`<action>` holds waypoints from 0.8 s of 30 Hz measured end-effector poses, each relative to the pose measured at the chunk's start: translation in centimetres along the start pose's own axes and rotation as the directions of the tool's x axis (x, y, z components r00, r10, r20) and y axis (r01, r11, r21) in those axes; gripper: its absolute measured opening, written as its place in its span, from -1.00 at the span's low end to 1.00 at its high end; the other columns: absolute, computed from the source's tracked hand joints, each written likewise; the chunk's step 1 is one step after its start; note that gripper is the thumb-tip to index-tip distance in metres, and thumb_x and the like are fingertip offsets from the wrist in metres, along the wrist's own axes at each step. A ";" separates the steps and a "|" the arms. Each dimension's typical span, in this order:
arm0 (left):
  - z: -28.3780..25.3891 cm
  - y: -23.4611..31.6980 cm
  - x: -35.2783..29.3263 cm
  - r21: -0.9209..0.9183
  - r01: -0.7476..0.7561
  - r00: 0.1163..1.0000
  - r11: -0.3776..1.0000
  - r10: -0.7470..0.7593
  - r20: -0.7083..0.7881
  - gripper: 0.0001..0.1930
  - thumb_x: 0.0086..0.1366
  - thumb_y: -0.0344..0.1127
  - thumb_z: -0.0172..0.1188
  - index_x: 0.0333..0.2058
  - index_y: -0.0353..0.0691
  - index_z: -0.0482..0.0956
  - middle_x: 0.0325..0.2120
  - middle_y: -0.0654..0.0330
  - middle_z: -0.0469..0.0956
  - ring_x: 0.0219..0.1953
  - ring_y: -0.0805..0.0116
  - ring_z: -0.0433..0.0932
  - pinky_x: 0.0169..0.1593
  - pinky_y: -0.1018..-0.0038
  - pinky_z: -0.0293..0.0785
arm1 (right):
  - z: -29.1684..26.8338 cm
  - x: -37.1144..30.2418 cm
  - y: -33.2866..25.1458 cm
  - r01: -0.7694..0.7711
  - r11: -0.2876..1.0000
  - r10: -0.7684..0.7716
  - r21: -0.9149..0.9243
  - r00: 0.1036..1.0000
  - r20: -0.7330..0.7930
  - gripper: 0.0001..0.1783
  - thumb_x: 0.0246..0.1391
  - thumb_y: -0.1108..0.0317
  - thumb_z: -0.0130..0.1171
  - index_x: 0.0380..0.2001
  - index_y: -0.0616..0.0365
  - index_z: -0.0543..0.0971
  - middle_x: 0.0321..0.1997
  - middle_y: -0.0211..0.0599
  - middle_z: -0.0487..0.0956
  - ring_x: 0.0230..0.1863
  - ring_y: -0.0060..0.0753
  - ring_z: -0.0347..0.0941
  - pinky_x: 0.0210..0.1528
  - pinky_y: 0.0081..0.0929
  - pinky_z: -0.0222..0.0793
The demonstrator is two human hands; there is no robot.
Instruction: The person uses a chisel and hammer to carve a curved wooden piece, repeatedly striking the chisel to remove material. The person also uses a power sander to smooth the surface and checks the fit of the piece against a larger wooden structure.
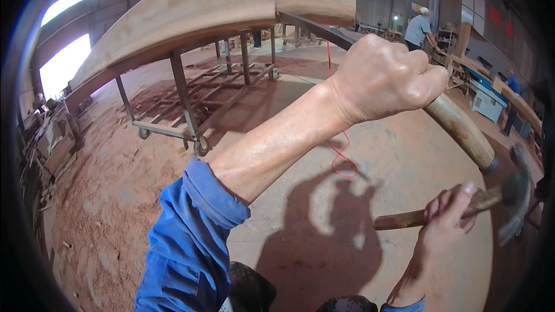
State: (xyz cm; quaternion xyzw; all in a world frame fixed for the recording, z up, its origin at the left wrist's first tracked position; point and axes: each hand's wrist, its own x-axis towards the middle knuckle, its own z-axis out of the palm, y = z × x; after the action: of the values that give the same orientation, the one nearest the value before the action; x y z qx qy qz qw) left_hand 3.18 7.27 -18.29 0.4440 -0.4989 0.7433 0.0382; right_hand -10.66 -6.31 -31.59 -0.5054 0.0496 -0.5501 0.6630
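My left hand (393,78) is wrapped in a fist round a long chisel. Its dark flat blade (318,30) runs up to the underside of a thick wooden slab (191,0), beside a shorter wood block (317,1); whether the tip bites into the wood I cannot tell. Below my fist the chisel's wooden handle (459,130) slants down to the right and ends in a metal ring. My right hand (451,211), lower down, grips a hammer by its wooden handle (399,220). The hammer's metal head (517,193), slightly blurred, is close to the chisel's butt end.
A wheeled metal frame (184,95) stands under the slab. Sawdust (115,196) covers the floor at left, where wood scraps (58,144) are piled. A red cord (345,164) lies on the floor ahead. Farther right, a person (419,29) stands by a bench and a blue-and-white machine (488,101).
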 end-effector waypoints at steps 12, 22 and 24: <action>-9.6 8.7 -12.5 -0.161 0.715 0.383 0.681 -0.189 0.904 -0.89 0.10 -0.48 0.16 -0.36 -0.23 0.59 -0.57 0.03 0.51 -0.62 0.13 0.51 -0.51 0.26 0.40 | -4.7 0.0 6.5 -0.015 0.988 0.020 -0.153 0.999 0.033 -0.66 0.37 0.18 -0.03 -0.50 0.00 0.22 -0.69 -0.61 0.08 -0.72 -0.78 -0.01 -0.71 -0.71 -0.08; -30.8 23.1 -34.9 0.803 0.527 -0.820 0.278 -0.079 0.566 -0.54 0.28 0.18 0.13 -0.36 -0.14 0.66 -0.49 -0.01 0.63 -0.33 0.05 0.64 -0.24 0.18 0.52 | -22.3 -7.8 25.9 0.108 0.549 0.373 -0.829 0.856 0.359 -0.65 0.11 0.24 0.23 -0.54 0.23 0.36 -0.68 -0.35 0.36 -0.62 -0.46 0.29 -0.55 -0.37 0.20; -36.4 25.2 -34.9 0.867 0.480 -0.873 -0.132 -0.168 0.458 -0.63 0.23 0.05 0.30 -0.43 -0.19 0.61 -0.59 0.19 0.59 -0.46 0.32 0.58 -0.35 0.34 0.45 | -17.5 -6.8 18.9 0.174 0.124 0.930 -0.977 0.323 0.176 -0.21 0.17 -0.37 -0.10 0.19 0.04 0.46 0.00 0.18 0.57 0.05 -0.07 0.54 0.06 0.00 0.38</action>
State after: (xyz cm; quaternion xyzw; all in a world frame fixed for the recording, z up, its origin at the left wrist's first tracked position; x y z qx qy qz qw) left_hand -11.09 36.39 -64.42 0.9243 0.1033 -0.2046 0.3052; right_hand -11.35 -13.97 -57.05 -0.9197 0.1922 0.1721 0.2958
